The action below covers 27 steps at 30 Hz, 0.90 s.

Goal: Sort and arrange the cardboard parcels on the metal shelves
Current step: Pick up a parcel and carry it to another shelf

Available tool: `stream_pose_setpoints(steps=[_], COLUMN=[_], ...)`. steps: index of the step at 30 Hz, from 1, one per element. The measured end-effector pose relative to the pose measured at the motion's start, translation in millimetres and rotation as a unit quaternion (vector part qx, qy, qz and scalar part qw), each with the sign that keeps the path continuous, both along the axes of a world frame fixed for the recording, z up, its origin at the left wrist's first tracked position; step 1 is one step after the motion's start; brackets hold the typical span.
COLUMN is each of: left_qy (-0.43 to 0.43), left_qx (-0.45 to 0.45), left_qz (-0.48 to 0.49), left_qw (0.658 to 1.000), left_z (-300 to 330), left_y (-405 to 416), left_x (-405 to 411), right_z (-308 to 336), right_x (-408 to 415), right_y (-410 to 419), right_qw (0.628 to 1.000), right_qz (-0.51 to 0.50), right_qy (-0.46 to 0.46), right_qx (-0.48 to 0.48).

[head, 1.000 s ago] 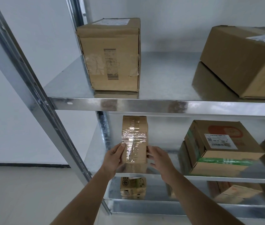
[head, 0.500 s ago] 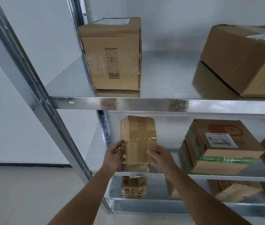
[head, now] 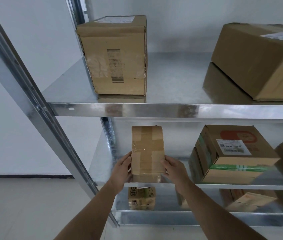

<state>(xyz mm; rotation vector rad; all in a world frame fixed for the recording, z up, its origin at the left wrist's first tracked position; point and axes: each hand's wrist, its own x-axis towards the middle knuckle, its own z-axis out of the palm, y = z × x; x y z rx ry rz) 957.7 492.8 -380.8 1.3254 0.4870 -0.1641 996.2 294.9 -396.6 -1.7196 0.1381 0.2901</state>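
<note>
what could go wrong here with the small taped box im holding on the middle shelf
The small taped box stands tall on a narrow end near the middle shelf's front lip, so it may tip off once the left hand and right hand let go. Its glossy tape could also slip in that side grip.

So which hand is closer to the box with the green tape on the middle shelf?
Right. The right hand grips the small taped parcel on the side facing the green-taped box; the left hand holds the parcel's far side.
</note>
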Motion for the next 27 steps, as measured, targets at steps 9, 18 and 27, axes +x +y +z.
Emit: stream_pose_setpoints(steps=[9,18,27], left_qy=[-0.007,-0.010,-0.031], left_qx=[0.013,0.018,-0.039], left_qz=[-0.008,-0.013,0.001], left_qw=[1.000,1.000,0.999], left_z=[-8,-9,-17], left_y=[6,5,10], left_x=[3,4,8], right_z=[-2,0,19], right_x=[3,2,-2], right_y=[-1,0,-1], right_qw=[0.999,0.999,0.997], right_qz=[0.002,-0.002,-0.005], right_qy=[0.028,0.036,0.054], right_qx=[0.030,0.029,0.053])
